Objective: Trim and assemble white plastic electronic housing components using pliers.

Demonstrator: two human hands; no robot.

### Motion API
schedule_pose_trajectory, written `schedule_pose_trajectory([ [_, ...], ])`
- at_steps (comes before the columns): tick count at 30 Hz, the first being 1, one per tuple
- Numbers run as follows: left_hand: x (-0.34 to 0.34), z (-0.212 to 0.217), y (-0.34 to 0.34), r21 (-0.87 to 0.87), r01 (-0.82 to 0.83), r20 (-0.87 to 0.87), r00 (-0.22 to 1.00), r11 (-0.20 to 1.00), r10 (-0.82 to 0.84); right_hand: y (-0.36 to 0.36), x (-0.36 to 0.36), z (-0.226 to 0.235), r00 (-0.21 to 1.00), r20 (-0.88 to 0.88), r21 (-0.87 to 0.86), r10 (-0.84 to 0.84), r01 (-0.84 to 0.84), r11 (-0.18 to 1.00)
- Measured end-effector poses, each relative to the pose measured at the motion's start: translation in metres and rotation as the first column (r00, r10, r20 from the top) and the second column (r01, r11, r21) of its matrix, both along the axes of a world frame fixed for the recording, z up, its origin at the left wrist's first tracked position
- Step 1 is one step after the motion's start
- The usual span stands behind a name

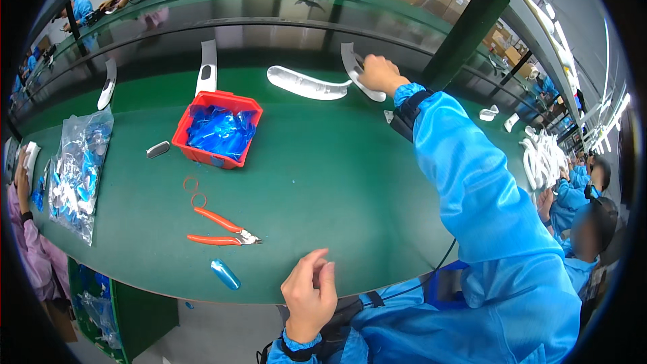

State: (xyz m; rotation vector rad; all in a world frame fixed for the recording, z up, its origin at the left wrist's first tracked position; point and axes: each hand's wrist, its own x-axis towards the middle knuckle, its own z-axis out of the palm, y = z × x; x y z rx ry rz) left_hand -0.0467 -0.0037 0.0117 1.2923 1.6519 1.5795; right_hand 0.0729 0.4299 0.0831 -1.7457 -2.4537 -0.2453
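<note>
My right hand (383, 75) reaches to the far side of the green table, its fingers closed at the edge of a curved white plastic piece (352, 66). The fingertips are partly hidden behind the hand. Touching or nearly touching that piece on its left is a white curved shell (306, 83), hollow side up. By the near table edge, my left hand (310, 294) is half curled with thumb and fingers apart, holding nothing I can see. To its left lie a shiny blue oval part (225, 274) and orange-handled cutting pliers (226, 228), their handles spread.
A red bin (180, 136) holds blue film pieces. Farther left are a clear bag of parts (75, 175), a small grey oval part (158, 149) and two upright curved white pieces (207, 71). White parts pile up (543, 160) at right. A dark green post (465, 37) rises beyond my arm.
</note>
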Motion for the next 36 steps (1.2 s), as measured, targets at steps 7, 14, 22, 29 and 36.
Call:
schedule_pose_trajectory([
  [7,0.002,0.001,0.002,-0.003,-0.035,0.035,0.999,0.999,0.035,-0.011,0.019,-0.015,0.929,-0.096,-0.306,-0.357,0.314,0.899],
  [14,0.001,-0.004,-0.002,-0.025,0.011,0.156,0.988,1.000,-0.007,-0.085,0.034,0.060,0.621,-0.782,-0.001,0.049,-0.080,0.997],
  [22,-0.001,0.007,-0.007,0.242,0.044,0.258,0.960,0.969,-0.108,-0.225,0.121,0.103,0.567,-0.821,-0.462,0.062,-0.726,0.510],
  [29,0.033,0.008,-0.027,0.232,0.850,0.774,0.133,0.473,-0.619,-0.270,0.085,0.044,0.709,-0.677,-0.685,0.197,-0.705,0.184],
  [36,0.091,-0.036,-0.053,0.283,0.664,0.942,-0.057,0.692,-0.330,-0.305,0.080,0.006,0.586,-0.810,-0.364,-0.016,-0.481,0.798],
])
